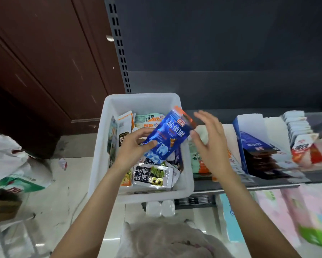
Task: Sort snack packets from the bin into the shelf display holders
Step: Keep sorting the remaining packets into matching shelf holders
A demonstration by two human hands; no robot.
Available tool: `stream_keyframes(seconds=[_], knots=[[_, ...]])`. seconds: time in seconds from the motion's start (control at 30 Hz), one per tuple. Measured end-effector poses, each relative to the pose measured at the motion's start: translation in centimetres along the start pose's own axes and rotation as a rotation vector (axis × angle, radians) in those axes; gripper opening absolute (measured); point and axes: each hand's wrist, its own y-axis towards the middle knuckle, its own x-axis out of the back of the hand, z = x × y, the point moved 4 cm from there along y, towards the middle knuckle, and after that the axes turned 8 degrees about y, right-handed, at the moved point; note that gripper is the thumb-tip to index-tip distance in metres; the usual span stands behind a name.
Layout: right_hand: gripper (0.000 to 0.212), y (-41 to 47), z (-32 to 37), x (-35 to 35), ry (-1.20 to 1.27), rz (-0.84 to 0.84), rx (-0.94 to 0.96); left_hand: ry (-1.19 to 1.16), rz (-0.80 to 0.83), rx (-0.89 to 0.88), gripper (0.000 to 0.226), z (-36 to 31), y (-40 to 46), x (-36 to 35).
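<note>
Head view
Bin: the white bin point(98, 164) sits at centre, its far rim toward 12 o'clock against the dark shelf upright, part-full of mixed snack packets.
Blue packet: the blue packet point(167, 138) is raised above the bin's right half, clear of the heap below it.
Left hand: the left hand point(132, 146) pinches the packet's lower left edge, thumb on the printed face and fingers behind it.
Right hand: the right hand point(208, 138) hovers at 3 o'clock of the packet, fingers spread and straight, gripping nothing; whether its thumb brushes the packet's right edge I cannot tell because of blur.
Long axis: runs from about 7 o'clock to 1 o'clock; the orange-trimmed top seal points to 1 o'clock, the polar-bear end to 7 o'clock, printed face to the camera.
Handling, judged: a thin glossy foil pouch, likely light, limp and slippery; it will flop if held by one corner, so a pinch across a sealed edge or a flat hold at both sides suits it, without squeezing the contents.
Target, judged: the blue display holder point(239, 146) on the shelf at 3 o'clock carries matching blue print and holds dark packets; the pouch likely belongs there.
Neighbours: a green-and-orange holder point(199, 162) lies between bin and blue holder; red-and-white packets point(305, 148) stand further toward 3 o'clock.
</note>
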Motion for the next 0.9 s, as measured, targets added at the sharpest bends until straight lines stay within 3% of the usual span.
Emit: stream_keyframes(seconds=[0.07, 0.13, 0.2, 0.3, 0.4, 0.5, 0.63, 0.8, 0.9], knots=[[0.044, 0.8, -0.9, 1.1, 0.151, 0.091, -0.216, 0.050, 0.038, -0.090, 0.026, -1.2, -0.3, -1.0], [0.026, 0.9, -1.6, 2.1, 0.365, 0.159, -0.287, 0.083, 0.081, -0.159, 0.027, -2.4, -0.6, -2.2], [0.010, 0.4, -1.9, 3.9, 0.398, 0.149, -0.262, 0.133, 0.096, -0.222, 0.023, -3.5, -0.7, -3.7], [0.004, -1.1, -1.9, 7.8, 0.308, 0.069, -0.201, 0.291, 0.062, -0.406, 0.005, -6.1, -0.5, -6.3], [0.011, -2.5, -2.2, 13.4, 0.063, -0.036, -0.081, 0.544, -0.058, -0.789, 0.025, -10.5, -0.2, -10.3], [0.014, -3.4, -3.1, 19.2, -0.177, -0.191, -0.025, 0.568, -0.104, -1.005, 0.022, -14.3, 0.5, -15.6], [0.010, -4.0, -5.9, 23.2, -0.344, -0.349, -0.017, 0.603, -0.104, -1.015, 0.014, -15.5, 2.6, -22.0], [0.008, -4.3, -10.5, 22.0, -0.273, -0.337, -0.071, 0.686, -0.020, -0.862, 0.009, -12.9, 4.9, -25.4], [0.010, -3.5, -11.1, 20.7, -0.310, -0.304, 0.025, 0.769, -0.018, -0.772, 0.011, -11.6, 5.4, -25.5]])
